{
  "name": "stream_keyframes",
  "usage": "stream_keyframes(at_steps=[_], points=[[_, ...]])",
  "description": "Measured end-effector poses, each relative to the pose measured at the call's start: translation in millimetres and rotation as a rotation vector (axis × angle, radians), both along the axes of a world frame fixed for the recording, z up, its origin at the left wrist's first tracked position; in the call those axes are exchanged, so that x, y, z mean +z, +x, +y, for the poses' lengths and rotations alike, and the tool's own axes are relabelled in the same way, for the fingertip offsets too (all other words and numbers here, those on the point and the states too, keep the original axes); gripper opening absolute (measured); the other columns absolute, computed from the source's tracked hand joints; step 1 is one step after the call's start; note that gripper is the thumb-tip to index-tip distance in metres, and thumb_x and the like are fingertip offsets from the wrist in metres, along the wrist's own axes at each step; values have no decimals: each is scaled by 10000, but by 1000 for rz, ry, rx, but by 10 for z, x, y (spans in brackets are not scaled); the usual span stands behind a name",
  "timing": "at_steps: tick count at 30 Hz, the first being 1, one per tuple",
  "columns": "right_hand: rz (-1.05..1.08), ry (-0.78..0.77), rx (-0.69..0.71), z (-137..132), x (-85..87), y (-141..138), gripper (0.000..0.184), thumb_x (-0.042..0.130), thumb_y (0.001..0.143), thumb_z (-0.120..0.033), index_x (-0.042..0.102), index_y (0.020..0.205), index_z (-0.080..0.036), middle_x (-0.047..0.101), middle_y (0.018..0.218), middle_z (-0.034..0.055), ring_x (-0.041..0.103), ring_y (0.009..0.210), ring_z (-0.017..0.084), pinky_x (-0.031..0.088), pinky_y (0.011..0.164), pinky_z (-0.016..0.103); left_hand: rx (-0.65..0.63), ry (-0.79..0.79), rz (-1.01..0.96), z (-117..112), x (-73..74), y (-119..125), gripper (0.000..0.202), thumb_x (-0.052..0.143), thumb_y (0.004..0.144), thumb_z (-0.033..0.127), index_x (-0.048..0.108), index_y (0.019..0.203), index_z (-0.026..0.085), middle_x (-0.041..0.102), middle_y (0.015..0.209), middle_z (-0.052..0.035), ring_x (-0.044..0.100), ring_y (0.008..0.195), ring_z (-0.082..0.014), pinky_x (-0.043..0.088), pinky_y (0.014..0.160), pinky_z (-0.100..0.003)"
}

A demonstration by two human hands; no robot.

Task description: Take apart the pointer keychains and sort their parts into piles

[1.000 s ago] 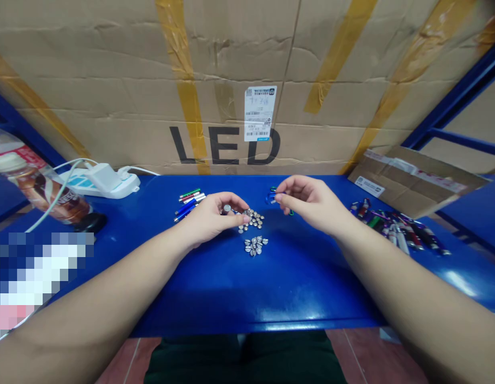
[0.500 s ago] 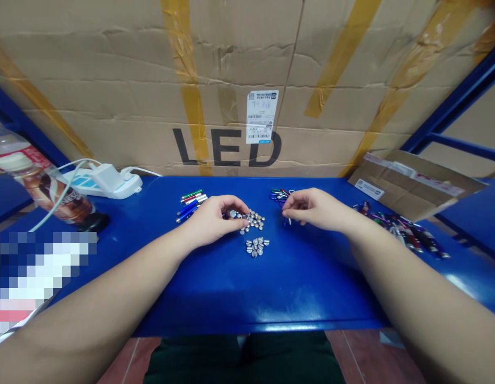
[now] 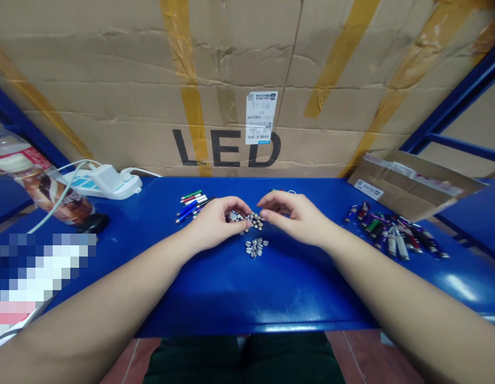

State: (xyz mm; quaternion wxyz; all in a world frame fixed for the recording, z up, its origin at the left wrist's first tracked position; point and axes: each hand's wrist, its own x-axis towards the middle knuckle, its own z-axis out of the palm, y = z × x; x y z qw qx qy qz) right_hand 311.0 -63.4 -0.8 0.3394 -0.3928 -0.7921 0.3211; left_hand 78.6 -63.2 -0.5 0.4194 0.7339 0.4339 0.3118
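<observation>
Blue tabletop (image 3: 215, 293) fills the middle of our scene, and a huge carton (image 3: 111, 69) lettered LED walls it off at twelve o'clock, white label (image 3: 261, 117) and all! Centre of the dial: a pile of small silvery round pieces (image 3: 257, 221), lying right between the hands. At six o'clock, just beside it, sits a second metal cluster (image 3: 256, 247).

Now the left hand (image 3: 213, 223), over at nine: fingers bent, thumb and forefinger parted around the pile's edge. A silvery round end (image 3: 233, 216) gleams inside that curl, but whether it's gripped, I cannot tell! Across at three, the right hand (image 3: 297, 217) hovers close by, thumb and forefinger slightly apart, nothing visible between them.

Slim coloured tubes (image 3: 187, 209) lie between nine and ten, near the left wrist; farther along that line sits a white power strip (image 3: 127, 186), with a brown drink bottle (image 3: 51, 186) beyond. Out at three, well apart, a heap of coloured tubes with metal ends (image 3: 399, 237), and behind it, a small carton (image 3: 407, 186), tilted!
</observation>
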Motion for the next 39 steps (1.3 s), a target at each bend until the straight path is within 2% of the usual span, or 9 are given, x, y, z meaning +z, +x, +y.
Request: stream_keyframes(at_steps=[9,12,17,20,23,25,30,34,39], points=[[241,-342,99,-7,-97,-128,218,756,787,-342,629,871,-185,683,722,12,648,661,148,527,655,289,-54,74,-28,-50,-21,8,349,825,759,326,616,1006,195,589,806,36,487,629,-98,390,611,-250],[93,-232,65,-10,-15,4,144,734,776,-284,675,850,-176,684,738,12,633,679,142,520,675,283,22,-33,-184,-32,61,-48,377,805,743,264,535,1002,213,559,872,34,479,618,-82,375,585,-237],[-292,-132,103,28,60,194,107,661,799,-174,746,863,-175,752,817,28,675,728,163,528,707,288,178,-476,-633,90,245,-192,266,613,683,177,440,879,219,500,764,34,507,572,-111,409,565,-251],[-395,-150,127,51,35,194,142,648,825,-165,773,892,-179,781,874,35,709,769,180,543,742,302,304,-503,-672,165,294,-273,315,597,632,120,398,854,223,493,720,34,515,546,-118,370,524,-226],[-403,-162,165,48,19,162,151,666,856,-215,783,945,-179,793,910,44,729,806,192,556,767,309,403,-370,-420,205,283,-357,316,579,735,119,432,985,244,511,686,44,529,532,-135,368,518,-229],[-377,-167,188,43,31,170,182,677,873,-264,775,999,-176,796,926,51,735,820,192,563,767,305,346,-225,-110,213,253,-421,313,542,820,146,467,1107,247,553,702,28,563,571,-159,417,548,-258],[-395,-15,105,85,87,326,218,660,902,-341,763,1024,-192,784,929,60,719,799,193,555,721,311,162,258,560,199,147,-522,341,512,914,219,633,1232,224,599,1190,-94,683,886,-212,557,876,-396],[-428,69,15,125,142,466,229,652,899,-369,758,1010,-199,783,943,64,718,803,200,557,741,324,90,427,780,162,105,-484,395,498,945,232,621,1320,224,619,1224,-104,666,1085,-282,536,983,-436],[-386,74,-124,134,298,780,284,663,884,-483,749,969,-225,777,882,53,706,772,221,556,728,350,114,463,876,93,133,-394,385,548,934,229,612,1313,253,694,1208,-84,683,1043,-291,536,874,-401]])
